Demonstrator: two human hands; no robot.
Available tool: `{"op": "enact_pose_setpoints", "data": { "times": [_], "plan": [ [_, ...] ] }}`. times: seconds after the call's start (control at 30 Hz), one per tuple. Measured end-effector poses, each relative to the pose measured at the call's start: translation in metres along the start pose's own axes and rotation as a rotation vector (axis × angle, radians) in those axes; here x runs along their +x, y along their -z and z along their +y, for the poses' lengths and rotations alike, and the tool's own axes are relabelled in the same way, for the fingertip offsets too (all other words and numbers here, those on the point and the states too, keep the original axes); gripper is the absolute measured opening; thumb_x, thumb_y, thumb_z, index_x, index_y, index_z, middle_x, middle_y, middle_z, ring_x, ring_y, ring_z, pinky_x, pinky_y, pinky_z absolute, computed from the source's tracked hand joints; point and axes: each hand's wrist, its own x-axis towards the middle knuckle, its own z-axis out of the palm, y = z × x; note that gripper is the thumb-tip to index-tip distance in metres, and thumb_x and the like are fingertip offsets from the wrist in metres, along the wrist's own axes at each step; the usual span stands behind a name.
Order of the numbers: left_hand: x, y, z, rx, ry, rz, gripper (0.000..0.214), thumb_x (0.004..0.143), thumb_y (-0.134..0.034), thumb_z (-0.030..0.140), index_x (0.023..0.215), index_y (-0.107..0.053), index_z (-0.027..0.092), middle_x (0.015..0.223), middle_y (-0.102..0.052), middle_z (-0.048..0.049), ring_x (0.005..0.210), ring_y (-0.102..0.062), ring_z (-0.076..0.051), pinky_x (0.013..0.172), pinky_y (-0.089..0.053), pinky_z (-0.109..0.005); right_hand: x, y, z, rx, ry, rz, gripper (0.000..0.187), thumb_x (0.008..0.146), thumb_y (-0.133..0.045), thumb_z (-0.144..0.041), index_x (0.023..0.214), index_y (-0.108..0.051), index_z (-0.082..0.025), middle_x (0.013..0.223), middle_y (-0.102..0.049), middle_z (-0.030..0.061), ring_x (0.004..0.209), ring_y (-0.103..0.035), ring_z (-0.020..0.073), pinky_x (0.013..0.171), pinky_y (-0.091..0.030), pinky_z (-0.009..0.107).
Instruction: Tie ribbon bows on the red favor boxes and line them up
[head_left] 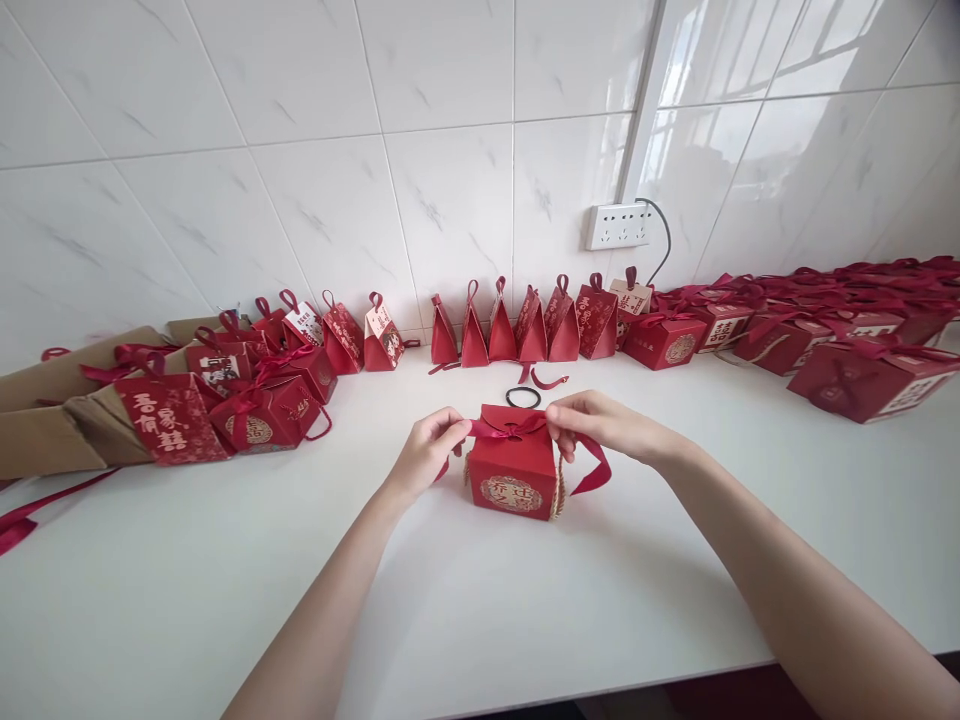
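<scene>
A red gift box (513, 485) with a round gold emblem on its front stands upright on the white table. Across its top runs a dark red ribbon (501, 431), crossed or knotted near the middle. At the box's left top edge my left hand (429, 450) pinches one side of the ribbon between thumb and finger. My right hand (592, 422) grips the other side at the right top edge, and a loose ribbon tail hangs below it. Twisted beige cord (559, 487) hangs at the box's sides. Just behind the box lies a black ring-shaped band (523, 398).
Several triangular red boxes (501, 325) line the tiled wall. More ribboned boxes (877, 375) crowd the right side. Left stand red boxes (262, 415) beside a brown cardboard carton (45, 440). A power strip (619, 227) hangs on the wall; loose ribbon (45, 508) lies at left.
</scene>
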Motion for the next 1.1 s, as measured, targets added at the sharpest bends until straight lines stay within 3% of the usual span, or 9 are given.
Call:
{"op": "enact_pose_setpoints", "data": {
  "times": [0.07,0.13,0.2,0.3,0.47,0.63,0.87,1.1],
  "plan": [
    [0.001,-0.006,-0.004,-0.089,0.071,-0.002,0.028,0.070,-0.063,0.041,0.061,-0.052,0.017,0.055,-0.045,0.0028,0.049,-0.038,-0.008,0.046,-0.027,-0.020,0.001,-0.003,0.001,0.095,-0.030,-0.008,0.066,0.082,-0.034,-0.072,0.056,-0.056,-0.015,0.051,-0.057,0.0046,0.053,-0.055,0.0133,0.056,-0.042,0.026],
    [0.000,-0.010,-0.006,-0.166,0.113,-0.013,0.032,0.069,-0.065,0.043,0.061,-0.050,0.017,0.054,-0.043,0.0045,0.047,-0.035,-0.007,0.045,-0.025,-0.019,0.003,-0.007,0.005,0.155,-0.064,0.038,0.069,0.085,-0.028,-0.071,0.053,-0.053,-0.015,0.049,-0.055,0.0043,0.052,-0.055,0.0137,0.059,-0.043,0.027],
    [0.000,-0.013,-0.006,-0.197,0.122,-0.018,0.036,0.068,-0.067,0.046,0.062,-0.049,0.016,0.056,-0.044,0.0047,0.048,-0.036,-0.006,0.045,-0.025,-0.018,0.005,-0.009,0.007,0.168,-0.069,0.063,0.061,0.085,-0.038,-0.066,0.054,-0.050,-0.016,0.049,-0.054,0.0022,0.051,-0.054,0.0121,0.060,-0.043,0.026],
    [0.000,-0.013,-0.006,-0.214,0.124,-0.011,0.040,0.068,-0.069,0.048,0.061,-0.046,0.016,0.056,-0.046,0.0049,0.048,-0.037,-0.005,0.045,-0.026,-0.018,0.005,-0.008,0.008,0.149,-0.033,-0.003,0.044,0.082,-0.056,-0.053,0.060,-0.052,-0.015,0.056,-0.055,-0.0004,0.055,-0.053,0.0100,0.061,-0.041,0.024],
    [0.000,-0.007,-0.002,-0.278,0.060,0.010,0.039,0.068,-0.069,0.041,0.057,-0.044,0.015,0.052,-0.038,0.0066,0.046,-0.031,-0.003,0.044,-0.024,-0.017,0.002,-0.001,0.007,0.183,0.028,-0.153,0.029,0.081,-0.062,-0.039,0.065,-0.054,-0.015,0.063,-0.058,-0.0007,0.061,-0.053,0.0096,0.060,-0.040,0.023],
    [-0.001,-0.002,-0.002,-0.208,0.067,-0.003,0.036,0.069,-0.068,0.039,0.057,-0.044,0.015,0.051,-0.037,0.0068,0.043,-0.030,-0.003,0.042,-0.021,-0.017,0.000,0.000,0.006,0.183,-0.008,-0.183,0.028,0.081,-0.061,-0.035,0.064,-0.051,-0.015,0.063,-0.057,-0.0010,0.060,-0.052,0.0090,0.055,-0.037,0.022],
    [0.000,0.005,-0.003,-0.122,0.174,-0.086,0.044,0.065,-0.071,0.051,0.059,-0.043,0.018,0.045,-0.024,0.0105,0.036,-0.019,-0.002,0.036,-0.012,-0.018,-0.001,0.001,0.008,0.154,-0.032,-0.274,0.032,0.080,-0.061,-0.038,0.061,-0.048,-0.016,0.065,-0.055,-0.0007,0.064,-0.050,0.0094,0.060,-0.037,0.023],
    [0.002,0.018,-0.006,0.013,0.165,-0.167,0.046,0.066,-0.069,0.056,0.062,-0.045,0.017,0.045,-0.028,0.0098,0.037,-0.018,-0.002,0.037,-0.012,-0.018,0.003,0.005,0.016,0.161,-0.061,-0.363,0.036,0.077,-0.065,-0.040,0.060,-0.046,-0.016,0.060,-0.049,-0.0038,0.058,-0.046,0.0076,0.058,-0.036,0.023]
  ]
}}
